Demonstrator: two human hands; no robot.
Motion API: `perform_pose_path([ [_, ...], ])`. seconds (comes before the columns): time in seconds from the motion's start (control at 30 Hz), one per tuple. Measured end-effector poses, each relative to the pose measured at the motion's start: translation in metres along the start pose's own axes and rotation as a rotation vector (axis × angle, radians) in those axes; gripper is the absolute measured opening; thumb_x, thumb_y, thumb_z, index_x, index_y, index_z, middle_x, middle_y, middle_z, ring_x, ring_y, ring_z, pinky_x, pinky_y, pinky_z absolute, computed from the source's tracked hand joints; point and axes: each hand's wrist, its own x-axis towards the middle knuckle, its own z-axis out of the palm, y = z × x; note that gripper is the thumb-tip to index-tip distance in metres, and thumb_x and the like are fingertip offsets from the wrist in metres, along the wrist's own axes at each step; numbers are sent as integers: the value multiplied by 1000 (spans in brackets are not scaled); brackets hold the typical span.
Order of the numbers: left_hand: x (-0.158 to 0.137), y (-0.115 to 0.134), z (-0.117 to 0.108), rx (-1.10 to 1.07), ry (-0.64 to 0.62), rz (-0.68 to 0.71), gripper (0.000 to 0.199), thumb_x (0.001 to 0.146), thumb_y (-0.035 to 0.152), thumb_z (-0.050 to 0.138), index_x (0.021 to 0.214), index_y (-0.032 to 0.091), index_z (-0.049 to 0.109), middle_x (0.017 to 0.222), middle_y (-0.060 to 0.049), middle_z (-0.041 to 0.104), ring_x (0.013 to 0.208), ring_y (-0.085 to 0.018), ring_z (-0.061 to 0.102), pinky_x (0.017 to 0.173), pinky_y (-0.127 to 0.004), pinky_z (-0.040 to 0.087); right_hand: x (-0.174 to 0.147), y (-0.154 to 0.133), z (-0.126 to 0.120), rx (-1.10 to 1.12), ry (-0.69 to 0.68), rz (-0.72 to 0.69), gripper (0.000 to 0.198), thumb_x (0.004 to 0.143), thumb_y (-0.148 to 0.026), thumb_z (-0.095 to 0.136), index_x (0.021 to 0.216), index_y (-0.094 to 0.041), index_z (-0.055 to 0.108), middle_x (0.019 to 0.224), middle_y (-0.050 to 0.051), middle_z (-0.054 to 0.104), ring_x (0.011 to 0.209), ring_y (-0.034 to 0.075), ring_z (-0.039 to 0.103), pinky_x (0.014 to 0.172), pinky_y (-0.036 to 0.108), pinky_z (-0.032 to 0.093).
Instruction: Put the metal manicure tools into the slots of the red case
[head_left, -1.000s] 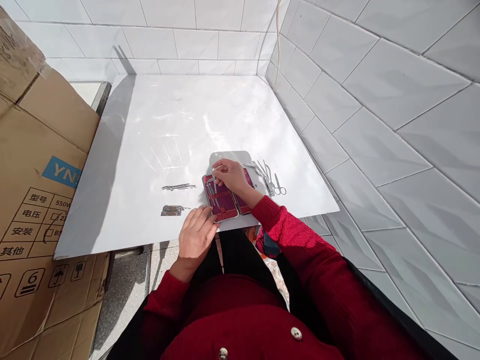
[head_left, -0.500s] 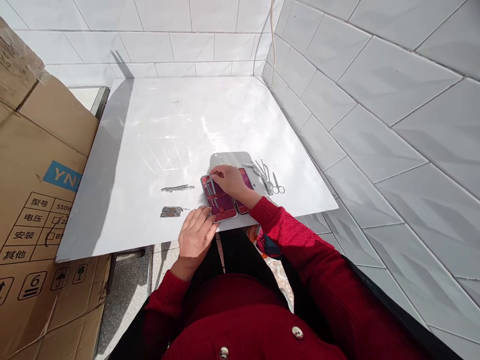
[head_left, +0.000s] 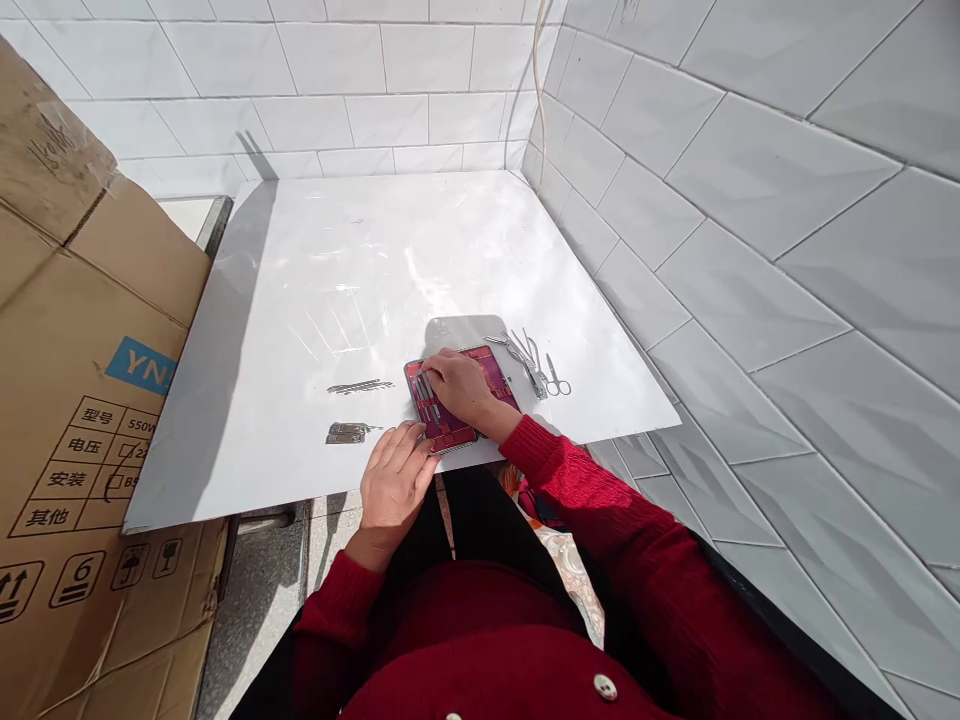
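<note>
A manicure case with a red and purple lining lies unfolded near the table's front edge. Slim metal tools sit side by side under a strap in its left half. Over the upper end of these tools, my right hand is closed in a pinch on a slim metal manicure tool, partly hidden by the fingers. My left hand holds the case's near left corner, its fingers stretched along the edge and thumb at the front. Right of the case are small scissors and several metal nippers and tools.
Nail clippers lie left of my left hand, with thin metal sticks behind them. The white table meets tiled walls at the back and right. A large cardboard box stands against its left side.
My right hand has moved slightly down over the left half of the case, and the tool it pinches now lies lower, along the others. My left hand stays at the corner. The view has tilted a little.
</note>
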Motion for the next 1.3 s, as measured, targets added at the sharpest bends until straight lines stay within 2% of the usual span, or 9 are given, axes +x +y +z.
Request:
perform_pose_path([
  [0.2, 1, 1, 2, -11, 54, 22, 14, 102, 22, 67, 116, 19, 69, 125, -10, 78, 122, -27, 72, 110, -45, 54, -16, 3, -3, 36, 25, -27, 28, 100, -10, 60, 124, -14, 74, 117, 10, 74, 106, 22, 67, 91, 33, 48],
  [0.4, -2, 1, 4, -30, 45, 2, 18, 102, 23, 67, 120, 21, 69, 127, -9, 78, 125, -27, 72, 111, -46, 54, -44, 21, -9, 186, 11, -223, 23, 86, -14, 78, 108, -21, 78, 121, 8, 72, 118, 24, 65, 101, 38, 51],
  [0.53, -5, 0, 5, -47, 37, -9, 22, 102, 22, 66, 124, 22, 69, 130, -9, 77, 127, -27, 71, 113, -47, 53, -47, 29, -11, 180, -32, -243, 26, 81, -16, 85, 106, -20, 79, 120, 8, 72, 115, 24, 67, 103, 40, 51],
  [0.83, -3, 0, 3, -47, 27, 2, 21, 102, 22, 67, 123, 20, 69, 130, -10, 77, 127, -27, 70, 111, -48, 55, -38, 22, -14, 56, -124, -274, 24, 86, -18, 85, 109, -21, 79, 121, 9, 72, 118, 23, 65, 97, 36, 52],
  [1.1, -4, 2, 2, -32, 34, -9, 19, 104, 25, 64, 121, 22, 70, 128, -9, 77, 127, -26, 70, 112, -46, 55, -45, 23, -2, 57, -15, -238, 20, 90, -21, 82, 109, -22, 79, 124, 9, 73, 117, 24, 66, 98, 38, 53],
  [1.3, -5, 3, 4, -33, 52, -8, 18, 104, 27, 64, 121, 20, 70, 127, -9, 77, 128, -25, 70, 113, -45, 54, -52, 28, -2, 151, 76, -248, 14, 92, -21, 78, 106, -22, 79, 117, 9, 75, 111, 24, 68, 98, 39, 54],
])
